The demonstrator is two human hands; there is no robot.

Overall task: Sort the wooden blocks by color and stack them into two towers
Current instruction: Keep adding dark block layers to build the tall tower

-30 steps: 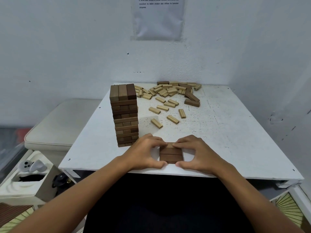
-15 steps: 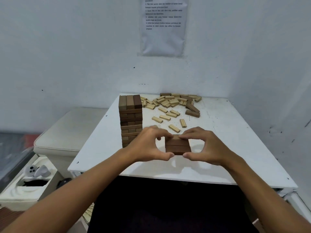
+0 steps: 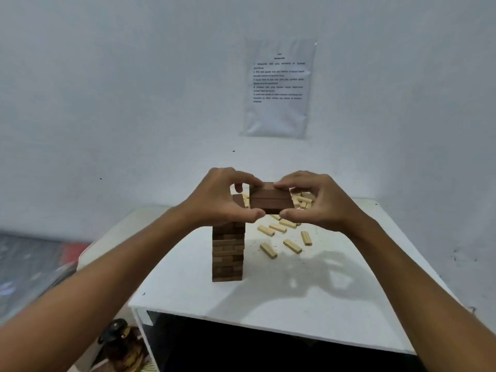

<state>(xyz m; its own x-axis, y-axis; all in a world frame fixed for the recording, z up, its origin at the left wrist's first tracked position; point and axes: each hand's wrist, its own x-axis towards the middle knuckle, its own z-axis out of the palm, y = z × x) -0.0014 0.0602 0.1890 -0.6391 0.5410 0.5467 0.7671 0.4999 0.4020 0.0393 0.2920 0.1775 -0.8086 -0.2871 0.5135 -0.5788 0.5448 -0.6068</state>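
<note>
while both hands were raised above the white table [image 3: 335, 304], the left hand [image 3: 222, 201] and the right hand [image 3: 312, 201] pinched a flat set of dark blocks [image 3: 269, 200] between fingers and thumbs. it was in the air, near the top of the dark tower [image 3: 228, 253]; light blocks [image 3: 284, 237] lay scattered behind

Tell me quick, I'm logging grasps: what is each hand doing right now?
Left hand: pinches the left side of the row of dark blocks, held in the air.
Right hand: pinches the same row's right side.
</note>
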